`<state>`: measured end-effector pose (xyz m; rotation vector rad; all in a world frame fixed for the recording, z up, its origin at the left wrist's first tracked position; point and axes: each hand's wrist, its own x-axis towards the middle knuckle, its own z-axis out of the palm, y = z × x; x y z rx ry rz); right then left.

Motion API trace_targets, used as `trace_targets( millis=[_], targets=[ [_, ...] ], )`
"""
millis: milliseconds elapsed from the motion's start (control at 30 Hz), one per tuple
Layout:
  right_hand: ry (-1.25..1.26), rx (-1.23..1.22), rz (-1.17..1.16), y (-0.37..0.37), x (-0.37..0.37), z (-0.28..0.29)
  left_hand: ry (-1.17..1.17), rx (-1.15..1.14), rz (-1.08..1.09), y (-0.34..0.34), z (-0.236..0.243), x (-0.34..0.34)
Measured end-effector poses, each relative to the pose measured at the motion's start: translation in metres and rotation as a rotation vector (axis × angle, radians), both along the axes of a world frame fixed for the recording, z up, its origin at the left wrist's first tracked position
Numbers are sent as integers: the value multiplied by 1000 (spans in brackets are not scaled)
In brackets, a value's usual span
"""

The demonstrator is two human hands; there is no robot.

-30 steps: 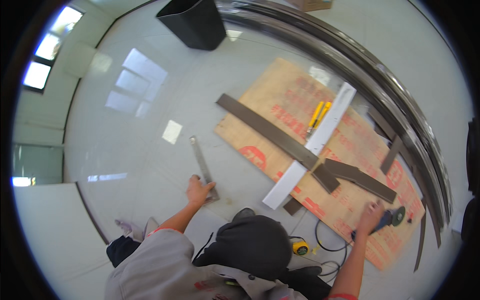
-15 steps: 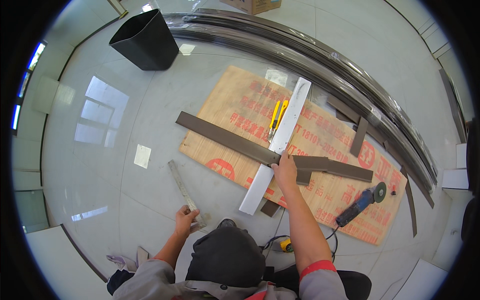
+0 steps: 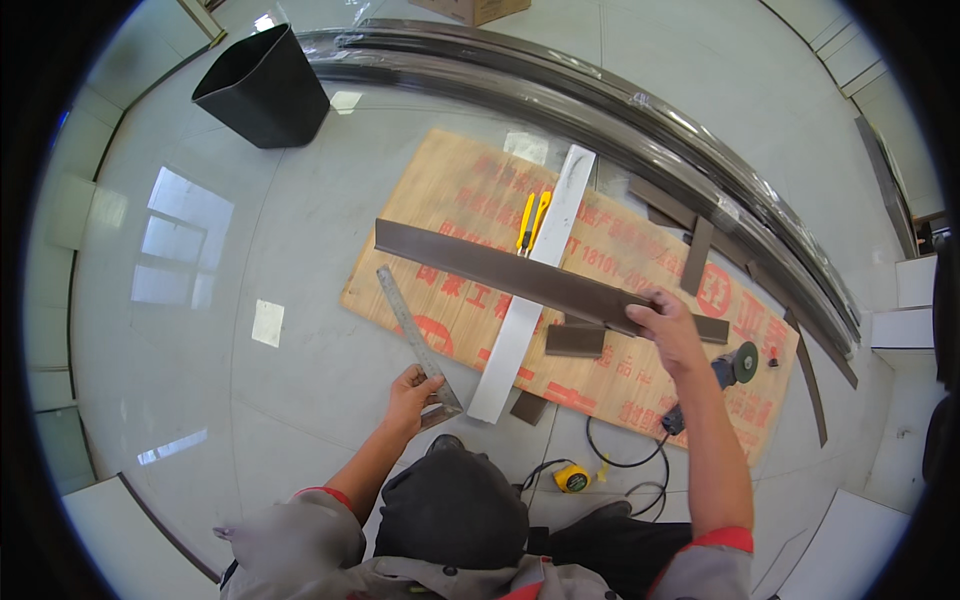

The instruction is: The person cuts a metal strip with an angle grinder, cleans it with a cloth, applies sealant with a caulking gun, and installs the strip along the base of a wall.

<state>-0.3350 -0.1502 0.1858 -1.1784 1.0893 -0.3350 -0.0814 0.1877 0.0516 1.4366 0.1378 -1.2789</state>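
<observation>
My right hand [image 3: 668,325] is closed on the right end of a long brown trim strip [image 3: 480,268]. The strip slants across a white bar [image 3: 520,325] that lies over a wooden board [image 3: 440,180]. Closed around the base of a metal try square [image 3: 408,320], my left hand [image 3: 412,398] is left of the bar's near end. The square's blade points up and away, beside the board's near left edge. Two yellow utility knives [image 3: 533,220] rest beside the bar, behind the strip. A short brown offcut [image 3: 575,340] sits right of the bar.
An angle grinder [image 3: 735,370] lies on the board's right part, partly behind my right forearm, its cord trailing on the floor. Near my feet is a yellow tape measure [image 3: 571,479]. Wrapped long profiles [image 3: 560,110] stretch across the back beside a black bin [image 3: 265,90].
My right hand has moved right with the long strip, whose right end now extends well past the white bar. The left hand has brought the try square rightward and up, toward the board.
</observation>
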Motion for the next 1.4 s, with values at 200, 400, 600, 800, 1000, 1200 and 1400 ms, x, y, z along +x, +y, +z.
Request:
trace_targets(
  millis=[200,400,600,800,1000,1200,1400],
  targets=[
    [-24,-236,-179,-18,-62,82,-13,100,-82,-8,-4,-7],
    [-174,-325,-386,-10,-109,123,-161,76,-201,14,-7,-7],
    [-178,-328,-410,14,-114,121,-398,128,-384,16,-31,6],
    [-79,-365,-356,20,-130,119,-578,130,-600,28,-71,22],
    [-97,-380,-426,39,-148,133,-616,190,-682,11,-40,13],
    [-5,-456,-458,64,-156,152,-532,128,-702,-2,-52,17],
    [-37,-453,-528,84,-176,154,-801,154,-958,-34,-44,8]
  ],
)
